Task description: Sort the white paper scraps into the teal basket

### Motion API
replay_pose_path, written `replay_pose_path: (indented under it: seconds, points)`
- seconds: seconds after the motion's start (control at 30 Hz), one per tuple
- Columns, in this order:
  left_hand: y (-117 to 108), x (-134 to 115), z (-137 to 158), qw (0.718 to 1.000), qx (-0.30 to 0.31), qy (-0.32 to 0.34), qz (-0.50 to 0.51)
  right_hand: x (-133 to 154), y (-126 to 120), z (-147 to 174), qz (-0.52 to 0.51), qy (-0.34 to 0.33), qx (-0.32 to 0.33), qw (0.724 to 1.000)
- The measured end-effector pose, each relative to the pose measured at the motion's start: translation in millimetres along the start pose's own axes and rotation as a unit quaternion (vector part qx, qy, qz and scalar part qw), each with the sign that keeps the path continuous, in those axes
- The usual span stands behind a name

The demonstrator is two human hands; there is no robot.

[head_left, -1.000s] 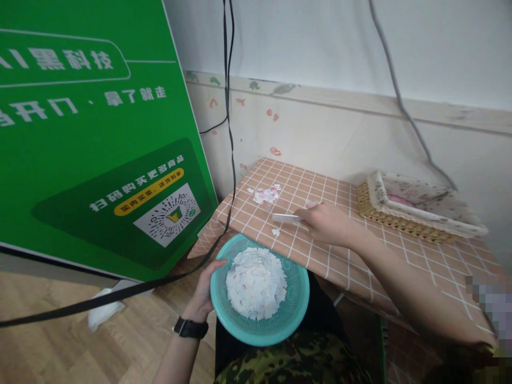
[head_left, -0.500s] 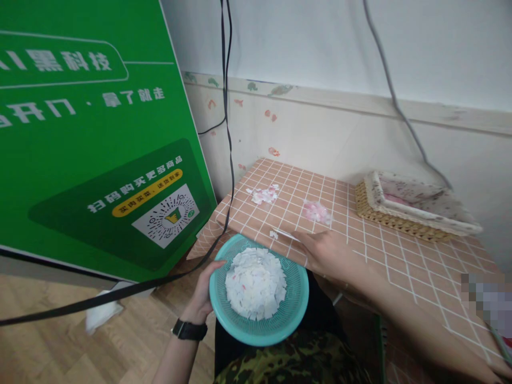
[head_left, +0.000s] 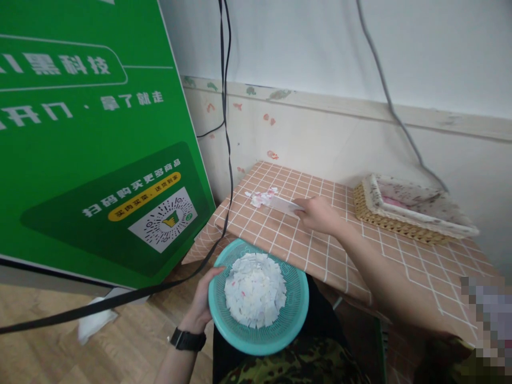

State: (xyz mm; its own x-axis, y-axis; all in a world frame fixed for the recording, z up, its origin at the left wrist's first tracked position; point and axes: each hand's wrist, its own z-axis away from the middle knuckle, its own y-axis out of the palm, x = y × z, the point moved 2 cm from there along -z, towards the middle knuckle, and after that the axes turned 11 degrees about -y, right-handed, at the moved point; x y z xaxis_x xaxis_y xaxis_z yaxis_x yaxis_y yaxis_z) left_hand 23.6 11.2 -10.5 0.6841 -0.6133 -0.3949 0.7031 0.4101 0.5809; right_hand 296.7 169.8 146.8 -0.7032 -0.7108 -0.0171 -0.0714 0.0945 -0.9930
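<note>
My left hand (head_left: 203,298) grips the left rim of a round turquoise plastic colander (head_left: 294,314), held just below the table's front edge. Inside lies a heap of torn white paper scraps (head_left: 256,290) with a few pink specks. Over the tabletop, my right hand (head_left: 318,214) is closed on one end of a flat white strip (head_left: 285,205), which looks like card or thin plastic. The strip's far end meets a small pile of white and pink scraps (head_left: 261,197) on the checked cloth.
A brown checked cloth covers the table (head_left: 340,266). A lined wicker basket (head_left: 404,218) stands at the back right against the wall. Black cables (head_left: 229,160) hang in front of the table's left corner, beside a green panel (head_left: 100,160). White material (head_left: 96,320) lies on the floor.
My right hand has moved the white strip from the table's front edge back to the pile of scraps. The pink-white patch seen earlier no longer shows near my hand. My left hand still holds the colander.
</note>
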Motion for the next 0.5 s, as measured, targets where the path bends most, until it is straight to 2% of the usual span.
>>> replay_pose_path:
  seconds: [0.27, 0.5]
  points:
    - [0, 7, -1, 1.000, -0.010, -0.004, -0.001, -2, 5, -20, -0.004, -0.031, 0.006, 0.999]
    - [-6, 20, -10, 0.999, 0.011, -0.045, -0.012, -4, 3, -20, -0.046, -0.078, 0.021, 0.996]
